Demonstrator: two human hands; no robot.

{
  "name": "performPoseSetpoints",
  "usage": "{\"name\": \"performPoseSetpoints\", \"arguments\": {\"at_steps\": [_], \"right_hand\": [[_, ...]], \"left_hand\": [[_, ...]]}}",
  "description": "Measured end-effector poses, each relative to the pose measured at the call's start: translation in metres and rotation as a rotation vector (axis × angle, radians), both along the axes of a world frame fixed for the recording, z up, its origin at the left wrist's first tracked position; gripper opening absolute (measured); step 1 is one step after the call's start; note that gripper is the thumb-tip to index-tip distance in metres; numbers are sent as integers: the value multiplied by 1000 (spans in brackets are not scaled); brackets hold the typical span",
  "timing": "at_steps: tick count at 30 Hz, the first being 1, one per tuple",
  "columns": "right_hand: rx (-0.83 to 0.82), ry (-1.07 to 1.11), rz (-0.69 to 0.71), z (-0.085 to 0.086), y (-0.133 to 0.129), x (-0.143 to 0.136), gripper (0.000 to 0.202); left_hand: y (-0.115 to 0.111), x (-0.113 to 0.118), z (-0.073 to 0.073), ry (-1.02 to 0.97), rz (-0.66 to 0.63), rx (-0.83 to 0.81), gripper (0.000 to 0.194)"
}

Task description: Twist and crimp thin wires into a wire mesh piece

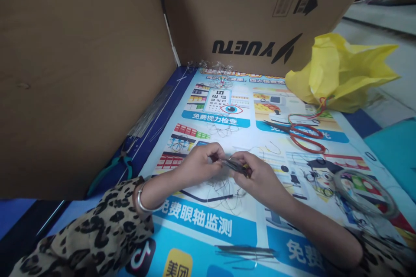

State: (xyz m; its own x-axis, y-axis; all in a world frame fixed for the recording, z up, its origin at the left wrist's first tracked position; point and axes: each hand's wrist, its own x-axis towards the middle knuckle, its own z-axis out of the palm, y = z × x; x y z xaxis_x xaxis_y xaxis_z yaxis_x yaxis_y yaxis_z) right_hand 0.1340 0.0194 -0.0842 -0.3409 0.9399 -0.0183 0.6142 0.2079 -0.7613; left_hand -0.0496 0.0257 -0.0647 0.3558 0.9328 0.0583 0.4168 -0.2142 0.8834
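My left hand (pixel 208 162) and my right hand (pixel 251 171) meet over the middle of the printed poster. The fingers of the right hand are closed round a dark, slim metallic piece (pixel 238 165); its exact kind is too small to make out. My left thumb and forefinger pinch at its tip, and whatever they hold is hidden. Below the hands lies a tangle of thin wire (pixel 224 188) on the poster. Nearer to me rests a bundle of straight, thin wire lengths (pixel 245 251).
Red-handled scissors (pixel 307 135) lie beyond my right hand, with a yellow bag (pixel 338 73) behind them. A wire coil (pixel 367 192) is at right. Teal-handled pliers (pixel 112 173) lie at left by the cardboard wall (pixel 74 73). More wire shapes (pixel 221 80) sit at the back.
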Motion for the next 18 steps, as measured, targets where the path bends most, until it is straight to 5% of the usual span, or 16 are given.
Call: {"name": "performPoseSetpoints", "arguments": {"at_steps": [18], "right_hand": [[63, 54, -17, -6, -4, 2, 21]], "left_hand": [[-5, 0, 4, 80, 11, 82, 3]]}}
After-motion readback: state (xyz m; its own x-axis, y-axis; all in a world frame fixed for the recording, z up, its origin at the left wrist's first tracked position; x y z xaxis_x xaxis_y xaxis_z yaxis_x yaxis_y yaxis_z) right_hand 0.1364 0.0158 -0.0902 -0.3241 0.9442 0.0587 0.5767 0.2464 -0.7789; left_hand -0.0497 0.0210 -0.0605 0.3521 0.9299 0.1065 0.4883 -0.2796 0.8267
